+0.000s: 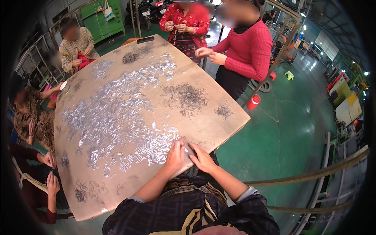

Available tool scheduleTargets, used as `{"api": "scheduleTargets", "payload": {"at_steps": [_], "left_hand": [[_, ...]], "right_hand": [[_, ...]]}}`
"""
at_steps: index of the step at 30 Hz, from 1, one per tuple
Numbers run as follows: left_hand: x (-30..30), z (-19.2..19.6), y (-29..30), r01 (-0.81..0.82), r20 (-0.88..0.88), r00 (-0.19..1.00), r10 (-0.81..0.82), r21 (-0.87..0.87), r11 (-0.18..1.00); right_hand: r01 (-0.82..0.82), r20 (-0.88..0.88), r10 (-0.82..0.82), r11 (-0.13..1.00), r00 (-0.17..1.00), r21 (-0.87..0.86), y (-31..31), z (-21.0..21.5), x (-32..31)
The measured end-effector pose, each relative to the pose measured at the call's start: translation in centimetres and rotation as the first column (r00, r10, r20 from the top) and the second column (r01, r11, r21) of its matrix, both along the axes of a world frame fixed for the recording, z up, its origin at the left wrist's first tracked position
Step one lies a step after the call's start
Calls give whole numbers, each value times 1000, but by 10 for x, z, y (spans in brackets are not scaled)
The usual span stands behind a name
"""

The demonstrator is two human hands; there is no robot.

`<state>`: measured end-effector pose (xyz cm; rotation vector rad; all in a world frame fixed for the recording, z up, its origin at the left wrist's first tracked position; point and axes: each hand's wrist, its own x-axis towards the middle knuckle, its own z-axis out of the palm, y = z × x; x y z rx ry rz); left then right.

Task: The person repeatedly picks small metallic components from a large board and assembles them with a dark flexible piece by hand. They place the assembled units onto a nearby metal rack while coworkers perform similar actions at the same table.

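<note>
Green shop floor (290, 117) off to R, big brown counter (219, 131) filling most of view. On my remote feed: L hand (176, 153) at near edge, fingers bent w/ tips close tog., just beside dense patch of white pcs (153, 147); can't tell if gripping anything. R hand (203, 159) just R of it at counter edge, fingers part bent; can't tell if holding sth. Dark wire bits (188, 98) in tangled heap farther fwd, smaller clump (224, 112) to its R. Co-worker in red sweater (250, 51) stands fwd-R; red bucket (253, 102) on floor nearby.
</note>
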<state>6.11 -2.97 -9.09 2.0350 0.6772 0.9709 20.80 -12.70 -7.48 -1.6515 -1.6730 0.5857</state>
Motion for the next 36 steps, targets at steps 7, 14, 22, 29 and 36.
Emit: {"api": "scheduleTargets", "payload": {"at_steps": [7,14,22,29,36], "left_hand": [[-23,12,0,59,48,998,-49,-239,969],[-52,31,20,-116,66,987,148,-349,930],[-64,27,6,4,144,985,96,-570,822],[-55,20,5,104,242,968,68,-632,768],[-42,21,5,121,259,963,75,-664,737]], "right_hand": [[31,-38,-31,999,999,18,0,-5,-3],[181,-106,-171,978,980,99,3,-12,-10],[272,216,-289,957,933,104,25,6,-29],[319,-61,-318,948,946,2,36,-4,-26],[292,-368,-312,950,876,-110,27,21,-34]]}}
